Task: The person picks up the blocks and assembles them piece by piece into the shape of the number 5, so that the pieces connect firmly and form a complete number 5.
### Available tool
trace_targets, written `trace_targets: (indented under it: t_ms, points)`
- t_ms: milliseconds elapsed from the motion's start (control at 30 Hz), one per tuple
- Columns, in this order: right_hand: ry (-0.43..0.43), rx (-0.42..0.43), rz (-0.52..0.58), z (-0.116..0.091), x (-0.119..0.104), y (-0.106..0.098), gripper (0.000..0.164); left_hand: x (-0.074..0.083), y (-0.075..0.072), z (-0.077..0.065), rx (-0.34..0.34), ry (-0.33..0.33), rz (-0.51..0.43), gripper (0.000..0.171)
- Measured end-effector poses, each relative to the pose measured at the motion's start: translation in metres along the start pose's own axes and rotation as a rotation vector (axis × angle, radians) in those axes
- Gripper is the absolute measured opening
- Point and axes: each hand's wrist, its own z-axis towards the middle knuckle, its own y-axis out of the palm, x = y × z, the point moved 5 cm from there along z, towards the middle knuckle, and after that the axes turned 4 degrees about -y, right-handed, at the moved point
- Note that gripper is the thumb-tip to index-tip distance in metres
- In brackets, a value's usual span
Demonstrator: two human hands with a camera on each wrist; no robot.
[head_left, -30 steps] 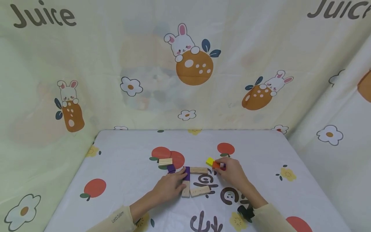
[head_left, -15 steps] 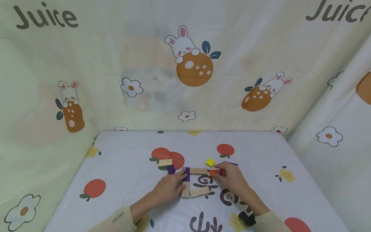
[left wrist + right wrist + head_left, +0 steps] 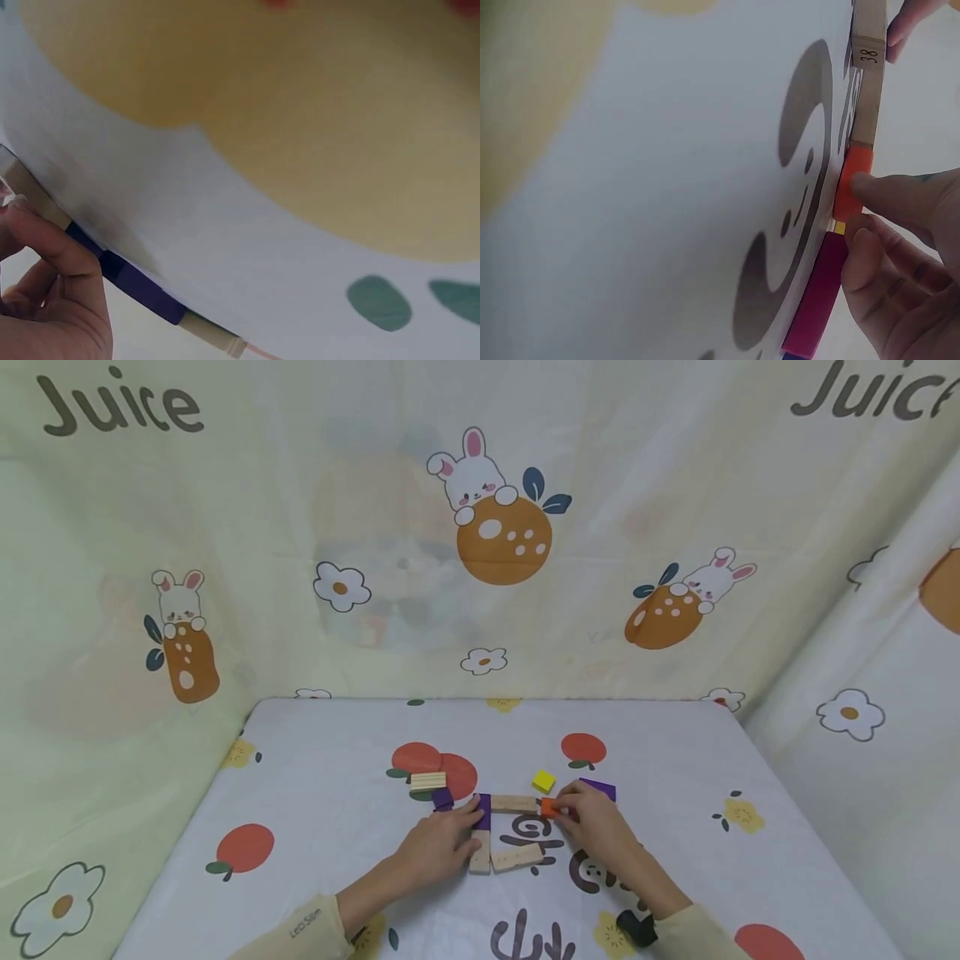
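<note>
My left hand [image 3: 438, 839] rests its fingertips on a purple block [image 3: 485, 812], its thumb against the light wooden block [image 3: 480, 858] just below. From their right sides, one wooden block [image 3: 514, 804] runs level and another [image 3: 519, 857] lies slanted. At the upper one's right end, my right hand [image 3: 596, 831] pinches a small orange block [image 3: 548, 808]. The right wrist view shows the thumb on this orange block [image 3: 853, 180] and a bent finger by its end. There, a magenta block [image 3: 817, 296] lies beside the fingers; the head view hides it behind my hand.
Behind the orange block sits a yellow block [image 3: 543, 781]. A purple piece [image 3: 600, 788] shows beyond my right hand. At the back left are several stacked wooden blocks [image 3: 428, 781] and a dark purple block [image 3: 442, 798]. A black object [image 3: 637, 928] lies near my right sleeve.
My right hand has brought the orange block away from the yellow one, forward and left to the end of the upper wooden block. The left hand has stayed in place.
</note>
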Motion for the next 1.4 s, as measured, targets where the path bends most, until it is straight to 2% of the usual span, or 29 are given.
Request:
trace_targets:
  t_ms: [167, 733, 1400]
  points:
    - [0.01, 0.005, -0.009, 0.0022, -0.0004, 0.0023, 0.019, 0.0008, 0.001, -0.0006, -0.006, -0.008, -0.004, 0.051]
    - [0.032, 0.011, 0.072, 0.0065, -0.0081, 0.0027, 0.018, -0.0009, 0.0003, -0.0003, 0.004, -0.007, 0.008, 0.051]
    - [0.008, -0.004, 0.103, 0.0065, -0.0081, -0.0017, 0.019, 0.0009, -0.0002, -0.0014, 0.001, -0.009, 0.007, 0.052]
